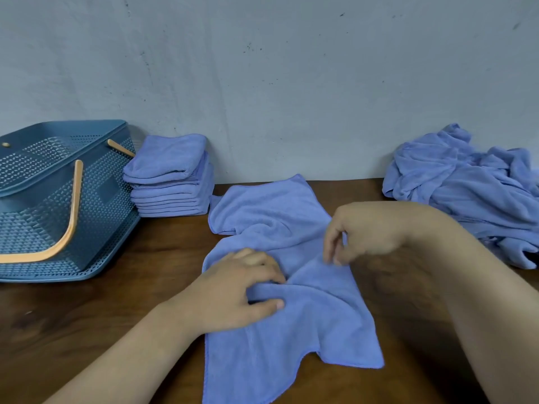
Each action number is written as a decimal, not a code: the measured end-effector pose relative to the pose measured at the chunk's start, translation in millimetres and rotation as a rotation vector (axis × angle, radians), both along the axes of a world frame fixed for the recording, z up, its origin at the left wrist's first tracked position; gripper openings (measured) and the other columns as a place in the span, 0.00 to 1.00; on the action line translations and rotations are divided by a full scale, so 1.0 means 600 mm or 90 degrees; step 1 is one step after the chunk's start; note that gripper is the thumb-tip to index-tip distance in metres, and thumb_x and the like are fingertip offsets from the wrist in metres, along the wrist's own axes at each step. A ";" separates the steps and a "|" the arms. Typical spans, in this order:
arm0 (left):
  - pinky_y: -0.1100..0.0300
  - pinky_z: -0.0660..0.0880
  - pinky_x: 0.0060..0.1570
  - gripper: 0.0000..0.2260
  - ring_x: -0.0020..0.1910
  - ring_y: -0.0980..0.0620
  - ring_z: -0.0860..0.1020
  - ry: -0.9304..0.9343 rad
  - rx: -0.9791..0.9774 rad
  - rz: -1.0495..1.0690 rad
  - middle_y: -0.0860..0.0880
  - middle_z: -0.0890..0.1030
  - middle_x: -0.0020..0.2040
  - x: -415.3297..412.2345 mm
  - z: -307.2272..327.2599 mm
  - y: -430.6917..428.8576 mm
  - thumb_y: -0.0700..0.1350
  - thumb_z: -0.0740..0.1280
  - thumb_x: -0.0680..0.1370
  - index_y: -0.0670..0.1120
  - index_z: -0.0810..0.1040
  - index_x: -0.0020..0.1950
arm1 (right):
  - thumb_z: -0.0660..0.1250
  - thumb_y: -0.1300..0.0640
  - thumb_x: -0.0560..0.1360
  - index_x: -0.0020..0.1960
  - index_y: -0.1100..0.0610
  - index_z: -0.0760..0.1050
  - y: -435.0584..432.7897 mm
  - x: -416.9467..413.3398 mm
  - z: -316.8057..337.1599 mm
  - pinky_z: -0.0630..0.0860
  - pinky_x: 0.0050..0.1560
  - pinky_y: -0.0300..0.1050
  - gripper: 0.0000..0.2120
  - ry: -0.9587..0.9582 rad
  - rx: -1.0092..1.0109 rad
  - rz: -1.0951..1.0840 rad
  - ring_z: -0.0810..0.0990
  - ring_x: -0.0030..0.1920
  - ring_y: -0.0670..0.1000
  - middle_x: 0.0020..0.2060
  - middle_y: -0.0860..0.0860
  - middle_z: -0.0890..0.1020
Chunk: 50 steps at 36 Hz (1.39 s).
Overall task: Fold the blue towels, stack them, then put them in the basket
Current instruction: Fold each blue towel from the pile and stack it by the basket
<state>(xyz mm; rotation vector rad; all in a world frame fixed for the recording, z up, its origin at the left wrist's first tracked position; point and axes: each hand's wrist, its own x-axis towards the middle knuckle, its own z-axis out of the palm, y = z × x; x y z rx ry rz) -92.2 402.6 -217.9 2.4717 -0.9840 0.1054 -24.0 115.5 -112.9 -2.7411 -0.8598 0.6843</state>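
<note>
Head view: one towel (326,322) lies crumpled but mostly spread on the table (116,310), mid-frame, right in front of the person. Its far corner reaches back nearly to the wall (291,83) & its near edge runs off the bottom of the frame. Not folded yet, w/ ridges & creases across the middle.

The left hand (242,293) sits palm-down on the towel's left side. Its fingers are curled w/ a bunched fold of cloth caught btw thumb & fingertips, so it grips the towel.

The right hand (370,231) hangs over the towel's right-centre w/ the wrist raised. Its fingers (331,243) point down & are drawn together, tips at a raised ridge of cloth. It's blurred, so can't tell if it pinches the cloth or only touches it.

Far left, the basket (102,205), blue plastic w/ perforated walls, stands on the table; one of its orange handles (73,211) hangs down the near side.

Just right of the basket is a stack (172,185) of folded towels against the wall, top one a bit askew. Can't tell if stack & basket touch.

Far right, a pile (466,193) of unfolded towels is heaped vs. the wall, well apart from the stack & partly cut off by the frame edge. The right forearm crosses in front of the pile's lower part.
</note>
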 end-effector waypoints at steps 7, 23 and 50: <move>0.61 0.78 0.47 0.07 0.46 0.58 0.83 0.158 -0.067 -0.088 0.59 0.85 0.47 -0.032 0.030 -0.024 0.52 0.72 0.83 0.51 0.87 0.53 | 0.68 0.54 0.81 0.67 0.45 0.80 0.021 0.059 -0.095 0.74 0.64 0.47 0.15 -0.234 0.125 -0.102 0.79 0.60 0.48 0.57 0.44 0.79; 0.57 0.77 0.46 0.10 0.46 0.61 0.78 -0.004 0.029 0.075 0.62 0.81 0.46 -0.011 0.018 -0.005 0.61 0.64 0.82 0.60 0.82 0.52 | 0.73 0.45 0.76 0.54 0.43 0.83 0.013 0.016 -0.039 0.78 0.56 0.42 0.08 -0.037 -0.115 -0.053 0.81 0.50 0.42 0.47 0.38 0.83; 0.49 0.63 0.78 0.29 0.81 0.45 0.63 0.157 0.044 0.412 0.45 0.64 0.82 0.301 -0.008 0.025 0.39 0.61 0.81 0.47 0.64 0.83 | 0.58 0.34 0.83 0.80 0.40 0.66 -0.026 0.202 -0.198 0.61 0.79 0.58 0.27 -0.270 0.190 -0.312 0.62 0.81 0.49 0.81 0.42 0.64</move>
